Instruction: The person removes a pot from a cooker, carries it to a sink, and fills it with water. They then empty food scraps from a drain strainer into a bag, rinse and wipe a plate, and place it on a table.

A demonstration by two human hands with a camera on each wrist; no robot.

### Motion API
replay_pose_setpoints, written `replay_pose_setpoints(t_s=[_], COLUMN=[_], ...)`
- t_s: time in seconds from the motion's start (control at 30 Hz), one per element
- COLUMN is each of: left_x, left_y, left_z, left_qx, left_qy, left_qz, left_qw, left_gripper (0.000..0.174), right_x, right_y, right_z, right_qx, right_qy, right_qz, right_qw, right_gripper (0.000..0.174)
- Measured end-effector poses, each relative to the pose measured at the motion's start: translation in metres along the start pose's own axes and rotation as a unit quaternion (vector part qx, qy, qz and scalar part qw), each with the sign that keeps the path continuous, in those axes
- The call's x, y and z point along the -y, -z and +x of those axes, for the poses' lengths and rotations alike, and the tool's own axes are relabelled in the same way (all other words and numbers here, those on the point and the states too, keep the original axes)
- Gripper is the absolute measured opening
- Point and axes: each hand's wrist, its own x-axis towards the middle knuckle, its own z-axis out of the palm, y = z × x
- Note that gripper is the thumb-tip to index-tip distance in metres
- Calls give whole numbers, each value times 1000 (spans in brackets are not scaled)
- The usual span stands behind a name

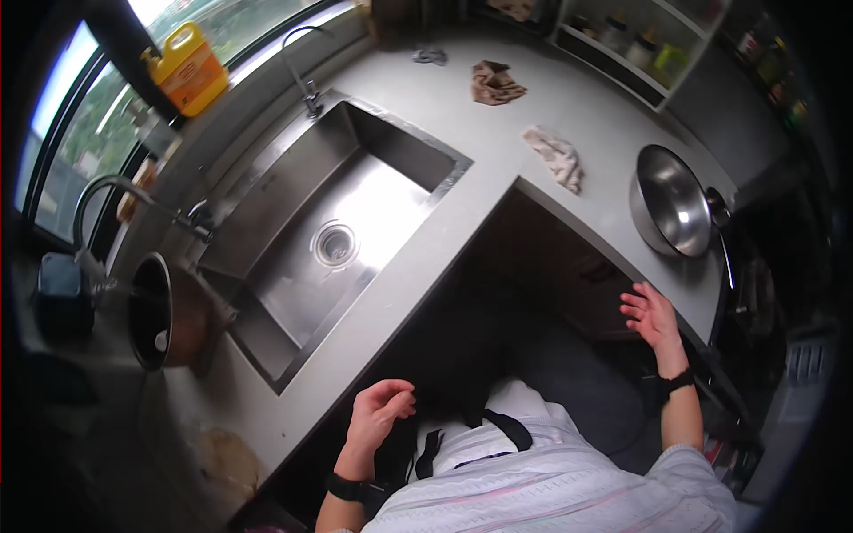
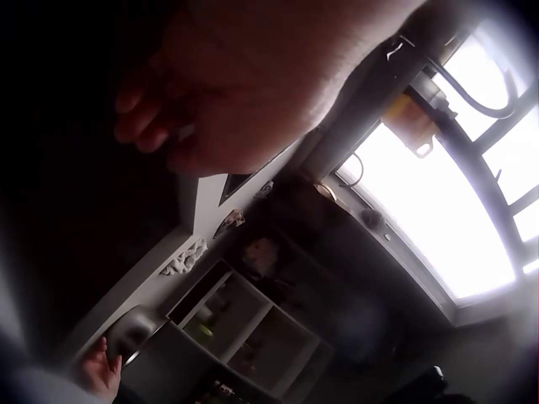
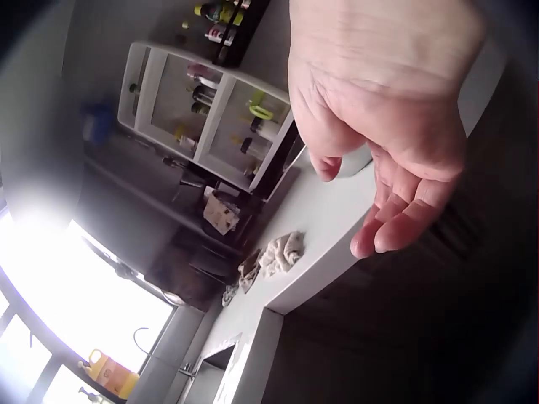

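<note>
My left hand (image 1: 380, 416) hangs in front of the counter edge below the sink, fingers loosely bent and holding nothing. Over on the right, my right hand (image 1: 653, 316) is raised beside the counter's front edge with its fingers relaxed and spread, also holding nothing. Nearest to it on the counter is a steel bowl (image 1: 662, 209), with a long-handled metal utensil (image 1: 725, 235) at its right side. A pale patterned cloth (image 1: 555, 158) lies crumpled to the left of the bowl. In the right wrist view the right hand's fingers (image 3: 404, 223) point down past the counter edge.
The steel sink (image 1: 382, 306) has a faucet (image 1: 311, 98) behind it and another at its left. A brown pot (image 1: 191, 315) stands at the sink's left end. A brown cloth (image 1: 494, 83) and a grey cloth (image 1: 430, 56) lie farther back. The yellow jug (image 1: 189, 71) is by the window.
</note>
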Motion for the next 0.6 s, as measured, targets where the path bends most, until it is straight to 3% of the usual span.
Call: replay_pose_setpoints(t_s=[0.13, 0.27, 0.33, 0.5, 0.6], left_x=[3, -1, 5, 12, 7], left_y=[-41, -73, -77, -49, -21], left_z=[27, 40, 40, 20, 9], left_qx=[12, -1, -23, -111, -143], left_qy=[19, 21, 14, 16, 15], left_qz=[-9, -9, -22, -26, -48], left_qw=[1000, 1000, 999, 993, 988], left_gripper=[15, 14, 14, 14, 14], right_x=[20, 44, 57, 105, 133], right_y=[54, 45, 11, -119, -206], right_z=[28, 42, 40, 43, 33], right_qx=[-43, -6, 118, 253, 371], right_qy=[0, -8, -24, 8, 70], right_qz=[34, 14, -72, -191, -325], right_qw=[999, 1000, 990, 948, 867], right_gripper=[38, 34, 31, 27, 25])
